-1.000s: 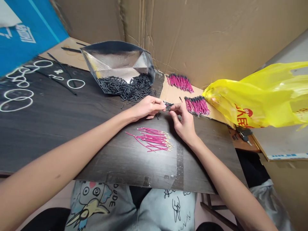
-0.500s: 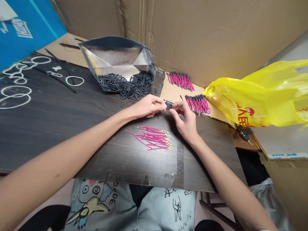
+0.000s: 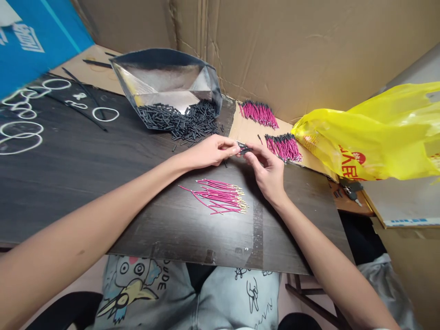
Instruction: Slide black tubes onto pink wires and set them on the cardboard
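Observation:
My left hand and my right hand meet above the dark board. Both pinch a small bunch of wires with black sleeves between their fingertips. Just below the hands, several loose pink wires with gold tips lie on the board. Behind the left hand, a silver foil bag lies open on its side, spilling short black tube pieces.
Two bundles of pink wires with black ends rest on cardboard at the back right. A yellow plastic bag lies at the right, keys beneath it. White rings and black strips are at the left. Cardboard walls stand behind.
Both hands stay pinched on the small bunch; the right fingers shifted slightly along it. The view drifted a little.

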The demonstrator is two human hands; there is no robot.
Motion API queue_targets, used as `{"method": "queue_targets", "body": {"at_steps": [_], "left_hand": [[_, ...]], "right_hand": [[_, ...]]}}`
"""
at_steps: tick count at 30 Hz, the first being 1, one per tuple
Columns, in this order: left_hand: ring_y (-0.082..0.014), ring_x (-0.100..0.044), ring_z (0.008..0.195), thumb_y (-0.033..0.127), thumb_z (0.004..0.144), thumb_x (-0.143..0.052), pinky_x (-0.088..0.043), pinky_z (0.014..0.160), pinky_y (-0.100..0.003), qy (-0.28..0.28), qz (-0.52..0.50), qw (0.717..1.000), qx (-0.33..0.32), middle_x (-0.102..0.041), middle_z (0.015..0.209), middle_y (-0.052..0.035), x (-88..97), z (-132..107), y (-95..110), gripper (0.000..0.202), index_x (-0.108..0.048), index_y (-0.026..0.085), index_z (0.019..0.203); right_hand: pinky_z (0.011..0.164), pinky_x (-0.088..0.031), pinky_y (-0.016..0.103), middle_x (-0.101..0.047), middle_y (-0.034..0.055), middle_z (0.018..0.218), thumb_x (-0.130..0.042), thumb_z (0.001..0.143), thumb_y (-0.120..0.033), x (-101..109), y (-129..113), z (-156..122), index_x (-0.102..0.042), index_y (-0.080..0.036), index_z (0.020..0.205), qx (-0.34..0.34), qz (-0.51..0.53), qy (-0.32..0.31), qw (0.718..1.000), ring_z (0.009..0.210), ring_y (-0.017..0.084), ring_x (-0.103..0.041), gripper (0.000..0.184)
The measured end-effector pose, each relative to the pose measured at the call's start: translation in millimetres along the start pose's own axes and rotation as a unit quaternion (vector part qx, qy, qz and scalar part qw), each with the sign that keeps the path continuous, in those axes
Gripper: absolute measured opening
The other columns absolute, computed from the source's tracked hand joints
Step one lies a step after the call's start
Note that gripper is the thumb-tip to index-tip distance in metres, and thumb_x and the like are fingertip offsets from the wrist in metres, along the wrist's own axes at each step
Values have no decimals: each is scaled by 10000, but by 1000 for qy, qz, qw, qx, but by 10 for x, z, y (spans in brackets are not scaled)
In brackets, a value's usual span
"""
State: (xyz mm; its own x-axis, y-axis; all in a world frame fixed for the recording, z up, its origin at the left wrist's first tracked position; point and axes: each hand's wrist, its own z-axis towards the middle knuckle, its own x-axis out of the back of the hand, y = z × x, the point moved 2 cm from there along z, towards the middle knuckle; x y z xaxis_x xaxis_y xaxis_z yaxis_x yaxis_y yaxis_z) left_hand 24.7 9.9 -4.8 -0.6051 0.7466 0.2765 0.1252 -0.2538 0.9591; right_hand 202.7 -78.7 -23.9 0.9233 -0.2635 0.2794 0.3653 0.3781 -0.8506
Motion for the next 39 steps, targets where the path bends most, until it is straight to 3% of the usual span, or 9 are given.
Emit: {"method": "queue_targets", "body": {"at_steps": [4, 8, 14, 20, 26, 33, 39], "left_hand": [[-56, -320, 465, 344, 1023, -556, -252, 427, -177, -7, -4, 1000, 6, -399, 592, 42, 1, -5, -5, 299, -626, 115, 844], [-62, -314, 465, 285, 1022, -533, -263, 433, -179, -41, -57, 997, 20, -385, 575, 50, -14, -28, 19, 260, -575, 127, 820], [-61, -353, 470, 285, 999, -565, -291, 441, -178, -51, -9, 999, 2, -420, 590, 35, -17, -45, 67, 266, -581, 127, 786], [-74, -366, 482, 311, 995, -575, -279, 464, -201, -81, 11, 997, -6, -434, 585, 32, 2, -55, 96, 261, -629, 130, 814], [-88, -355, 501, 344, 994, -593, -274, 486, -216, -106, 13, 994, -13, -415, 590, 35, 22, -67, 78, 245, -676, 151, 867], [-91, -346, 506, 357, 979, -617, -261, 489, -225, -103, 18, 994, -2, -414, 608, 33, 4, -58, 84, 235, -678, 164, 860], [-81, -335, 498, 370, 1008, -571, -229, 476, -230, -103, 31, 994, -3, -403, 611, 32, -16, -41, 77, 301, -614, 159, 800]], "right_hand": [[897, -605, 435, -754, 41, 1069, -652, 993, -411, -12, -10, -15, -750, -274, 1196, -13, 8, 12, 1000, 906, 198, -723, 264], [773, -594, 372, -754, 36, 961, -678, 967, -414, -13, -20, 3, -773, -258, 1175, -47, 61, 9, 997, 802, 169, -687, 277], [576, -495, 274, -717, 20, 808, -787, 859, -474, 59, 50, 65, -797, -227, 1117, -182, 181, -70, 964, 613, 111, -564, 358], [578, -488, 253, -693, 5, 771, -858, 791, -460, 120, 48, 108, -793, -233, 1058, -212, 226, -139, 941, 627, 108, -570, 356], [609, -507, 251, -709, 23, 859, -842, 809, -451, 130, 25, 101, -756, -228, 1050, -224, 265, -189, 919, 691, 115, -588, 340], [639, -520, 260, -702, 33, 899, -798, 850, -437, 107, -2, 90, -703, -206, 1054, -251, 310, -205, 894, 696, 109, -585, 323], [651, -528, 294, -670, 36, 826, -723, 892, -490, 93, 6, 90, -666, -193, 1055, -237, 327, -202, 892, 705, 139, -596, 344]]}}
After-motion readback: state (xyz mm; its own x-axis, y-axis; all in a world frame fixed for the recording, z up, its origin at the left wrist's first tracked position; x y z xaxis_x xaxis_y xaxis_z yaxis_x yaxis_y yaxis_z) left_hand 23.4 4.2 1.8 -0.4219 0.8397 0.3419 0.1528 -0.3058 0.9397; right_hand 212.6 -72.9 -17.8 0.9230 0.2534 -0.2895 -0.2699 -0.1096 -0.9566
